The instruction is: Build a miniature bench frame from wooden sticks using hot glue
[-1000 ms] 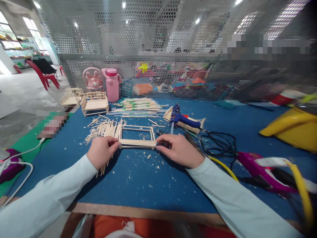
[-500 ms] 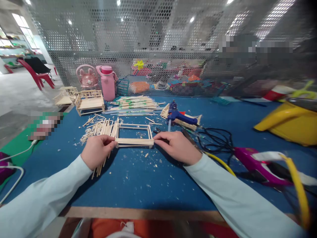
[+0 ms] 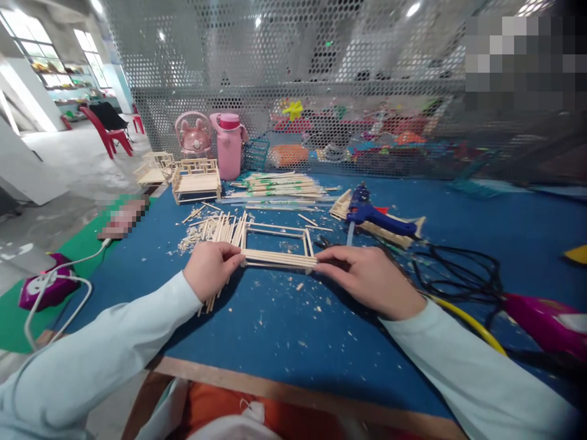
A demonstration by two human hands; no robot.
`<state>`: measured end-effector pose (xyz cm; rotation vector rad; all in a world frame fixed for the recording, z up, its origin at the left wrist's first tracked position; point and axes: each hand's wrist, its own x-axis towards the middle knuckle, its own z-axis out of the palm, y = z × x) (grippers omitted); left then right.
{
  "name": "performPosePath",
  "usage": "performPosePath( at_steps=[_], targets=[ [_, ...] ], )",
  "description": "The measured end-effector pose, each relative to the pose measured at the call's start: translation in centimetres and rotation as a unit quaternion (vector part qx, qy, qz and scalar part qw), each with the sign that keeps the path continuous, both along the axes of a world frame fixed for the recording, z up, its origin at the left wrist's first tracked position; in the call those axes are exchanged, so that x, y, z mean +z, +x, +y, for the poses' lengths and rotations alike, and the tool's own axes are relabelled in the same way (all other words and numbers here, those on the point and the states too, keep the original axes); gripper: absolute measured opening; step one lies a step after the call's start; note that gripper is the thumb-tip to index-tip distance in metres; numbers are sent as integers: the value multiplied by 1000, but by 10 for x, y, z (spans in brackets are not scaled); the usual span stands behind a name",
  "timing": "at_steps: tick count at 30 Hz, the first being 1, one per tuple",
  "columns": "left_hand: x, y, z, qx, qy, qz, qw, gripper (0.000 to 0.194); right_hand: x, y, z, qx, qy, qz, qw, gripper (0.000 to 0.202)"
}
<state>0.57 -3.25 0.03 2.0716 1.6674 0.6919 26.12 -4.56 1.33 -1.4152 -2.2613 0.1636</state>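
A small rectangular frame of pale wooden sticks (image 3: 279,258) rests on the blue table, several sticks laid side by side along its near edge. My left hand (image 3: 211,269) pinches the left end of that near edge between thumb and fingers. At the right end, my right hand (image 3: 370,278) is closed on the corner with thumb and fingertips. Loose wooden sticks (image 3: 228,227) lie beside and partly under my left hand. Beyond my right hand lies a blue hot glue gun (image 3: 383,219), a clear glue stick jutting from it.
Two finished-looking miniature stick beds (image 3: 197,182) stand at the back left near a pink bottle (image 3: 228,150). Bundled sticks (image 3: 287,185) lie behind the frame. Black cables (image 3: 458,272) and a purple power strip (image 3: 545,321) are at right. A perforated metal screen (image 3: 298,61) rises behind.
My view has swung to the left, so everything appears shifted right in the picture. Both hands keep their hold on the stick frame, which stays in about the same spot on the table.
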Motion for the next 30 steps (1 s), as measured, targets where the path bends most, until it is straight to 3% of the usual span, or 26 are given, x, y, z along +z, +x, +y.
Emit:
performPosePath(
  at_steps=[21, 30],
  targets=[
    [1, -2, -3, -1, 36, 46, 998, 31, -2, -2, -4, -19, -1, -9, 1000, 16],
    [1, -3, -3, -4, 31, 41, 999, 33, 2, 6, -3, 20, -26, -36, 999, 17]
  ],
)
